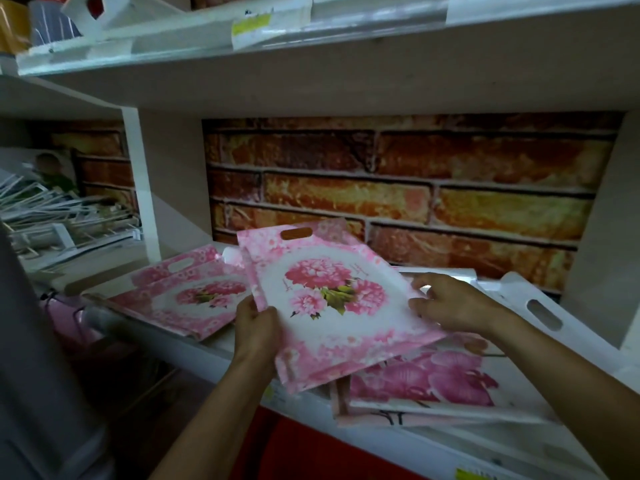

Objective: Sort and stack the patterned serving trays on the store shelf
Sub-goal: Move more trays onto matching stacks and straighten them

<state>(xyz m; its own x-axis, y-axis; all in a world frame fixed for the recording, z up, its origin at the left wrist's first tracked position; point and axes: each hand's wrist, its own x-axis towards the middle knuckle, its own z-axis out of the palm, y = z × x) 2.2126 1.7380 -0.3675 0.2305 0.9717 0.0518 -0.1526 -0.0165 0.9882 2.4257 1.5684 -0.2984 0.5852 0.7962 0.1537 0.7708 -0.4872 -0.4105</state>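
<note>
A pink floral tray (332, 306) with a handle slot at its far end is tilted up above the shelf. My left hand (256, 327) grips its left edge, thumb on top. My right hand (450, 304) holds its right edge, fingers curled over the rim. To the left, a matching pink floral tray (194, 299) lies flat on the shelf. Under the held tray, at the front right, lies a tray with large pink orchid flowers (443, 382). A white tray (540, 306) with a handle slot leans at the right.
The shelf has a white front edge (398, 441) and a brick-pattern back panel (398, 188). A white divider (145, 188) separates a left bay holding a pile of flat white items (59, 216). Another shelf (311, 60) hangs close overhead.
</note>
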